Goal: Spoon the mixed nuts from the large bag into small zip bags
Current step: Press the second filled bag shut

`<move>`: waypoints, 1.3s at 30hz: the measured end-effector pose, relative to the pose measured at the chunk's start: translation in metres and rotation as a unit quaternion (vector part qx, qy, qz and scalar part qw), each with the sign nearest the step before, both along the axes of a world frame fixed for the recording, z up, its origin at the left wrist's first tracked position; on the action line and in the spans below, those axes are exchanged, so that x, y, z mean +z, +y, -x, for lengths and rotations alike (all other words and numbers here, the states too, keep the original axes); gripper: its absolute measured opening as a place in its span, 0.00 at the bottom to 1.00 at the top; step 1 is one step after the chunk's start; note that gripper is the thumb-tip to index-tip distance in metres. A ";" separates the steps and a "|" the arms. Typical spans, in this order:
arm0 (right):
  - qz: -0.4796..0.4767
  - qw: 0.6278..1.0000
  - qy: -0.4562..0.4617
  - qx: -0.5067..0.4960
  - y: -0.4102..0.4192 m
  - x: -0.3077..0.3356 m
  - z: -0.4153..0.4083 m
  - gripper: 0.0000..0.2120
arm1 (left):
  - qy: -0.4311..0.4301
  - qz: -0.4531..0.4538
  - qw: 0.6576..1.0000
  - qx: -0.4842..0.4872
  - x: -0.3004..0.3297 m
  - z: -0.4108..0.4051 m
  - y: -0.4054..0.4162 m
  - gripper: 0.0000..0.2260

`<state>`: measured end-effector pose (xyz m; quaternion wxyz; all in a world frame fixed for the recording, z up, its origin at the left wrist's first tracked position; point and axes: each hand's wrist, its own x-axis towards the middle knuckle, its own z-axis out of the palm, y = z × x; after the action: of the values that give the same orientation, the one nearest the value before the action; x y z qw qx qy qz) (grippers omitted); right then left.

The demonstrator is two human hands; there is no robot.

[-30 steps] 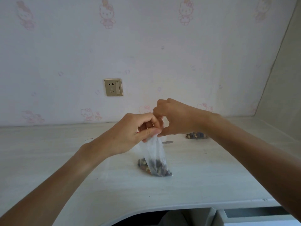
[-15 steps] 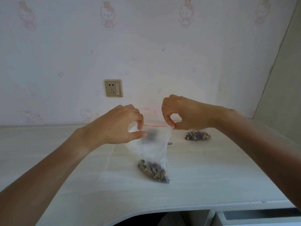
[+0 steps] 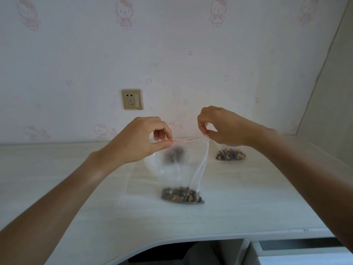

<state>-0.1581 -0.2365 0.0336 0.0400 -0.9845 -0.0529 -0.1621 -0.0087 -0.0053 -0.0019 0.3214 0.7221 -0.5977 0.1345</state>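
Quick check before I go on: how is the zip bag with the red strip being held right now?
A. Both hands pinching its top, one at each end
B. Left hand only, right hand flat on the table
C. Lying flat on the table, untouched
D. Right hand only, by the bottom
A: the left hand and right hand each pinch an end of the zip bag top, nuts at its bottom.

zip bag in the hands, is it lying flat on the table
No, the zip bag hangs upright, its top edge pinched by the left hand and the right hand, nuts at its bottom.
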 end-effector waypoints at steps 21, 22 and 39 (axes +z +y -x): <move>-0.527 0.849 0.037 -0.021 -0.005 -0.124 0.018 0.26 | 0.456 0.076 0.886 0.021 -0.141 0.019 -0.019 0.05; -0.554 0.830 0.068 -0.006 -0.005 -0.128 0.020 0.28 | 0.479 0.090 0.873 0.015 -0.141 0.022 -0.021 0.07; -0.718 0.675 -0.114 -0.126 -0.023 -0.174 0.017 0.14 | 0.433 0.107 0.895 0.013 -0.146 0.032 -0.057 0.10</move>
<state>-0.1755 -0.2598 -0.1400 0.7074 -0.6239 0.2002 -0.2651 -0.0404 -0.0624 -0.1480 0.6218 0.6780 -0.3719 -0.1238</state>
